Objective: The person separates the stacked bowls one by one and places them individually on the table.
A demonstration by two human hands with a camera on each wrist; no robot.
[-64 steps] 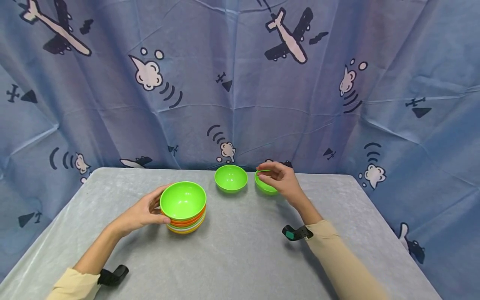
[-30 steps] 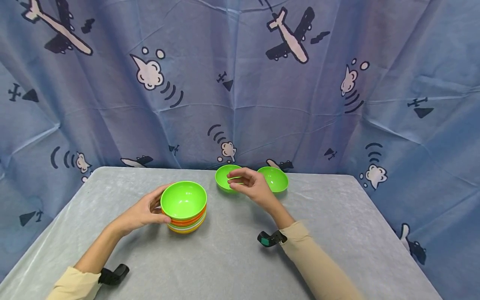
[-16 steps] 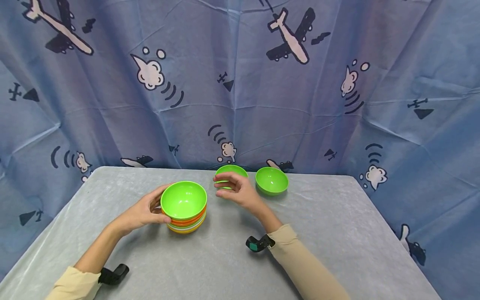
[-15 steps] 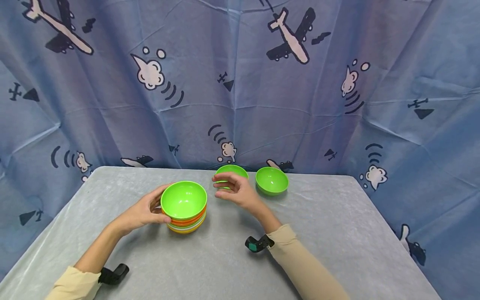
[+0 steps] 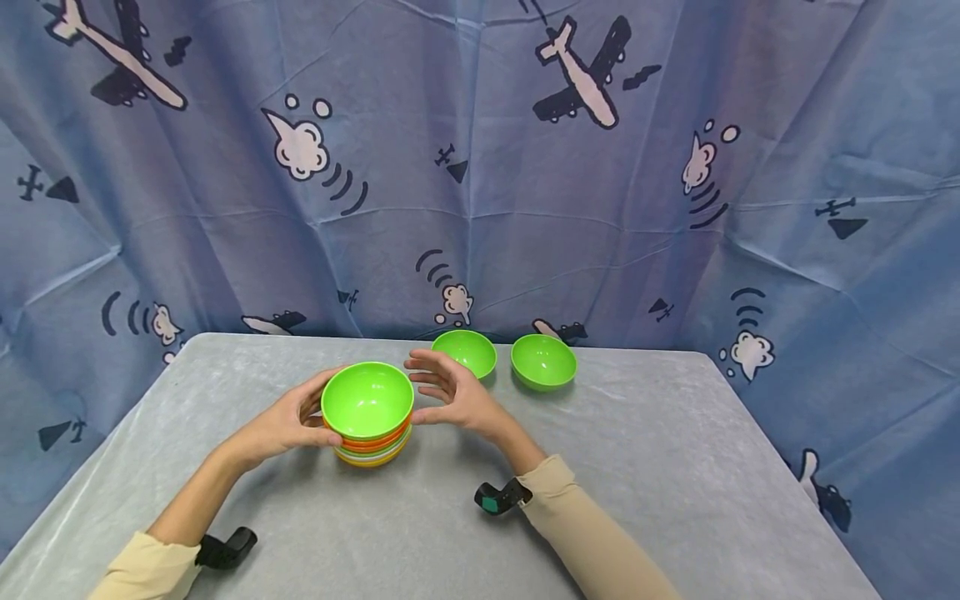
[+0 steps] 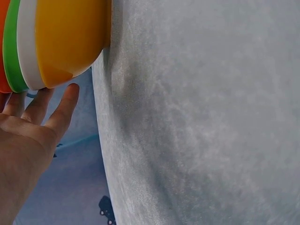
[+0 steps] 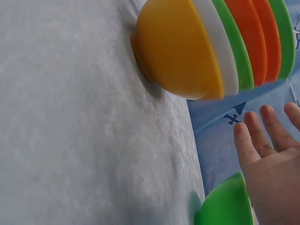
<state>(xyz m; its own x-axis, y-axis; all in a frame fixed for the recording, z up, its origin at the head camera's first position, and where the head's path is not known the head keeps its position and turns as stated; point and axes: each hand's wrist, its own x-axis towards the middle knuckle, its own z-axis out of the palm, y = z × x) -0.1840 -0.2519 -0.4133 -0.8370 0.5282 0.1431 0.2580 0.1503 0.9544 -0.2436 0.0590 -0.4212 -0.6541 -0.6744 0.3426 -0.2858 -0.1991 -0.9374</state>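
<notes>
A stack of nested bowls [image 5: 367,402] stands on the table, its top bowl bright green. In the right wrist view a yellow bowl [image 7: 173,49] is lowest, followed by white, green, orange, orange and green ones. My left hand [image 5: 288,422] holds the stack's left side, thumb at the near side and fingers round the far side. My right hand [image 5: 461,400] is at the stack's right side, thumb tip right by the rim, fingers spread and lightly bent. In the right wrist view its fingertips [image 7: 243,133] stand apart from the bowls.
Two single green bowls stand near the back edge: one bowl [image 5: 467,350] behind my right hand, the other bowl [image 5: 543,362] to its right. A grey cloth covers the table [image 5: 637,467]. A blue patterned curtain [image 5: 405,167] hangs behind it.
My right hand has moved left from the right green bowl, past the middle one, to the stack's right side. My left hand and the stack have stayed in place.
</notes>
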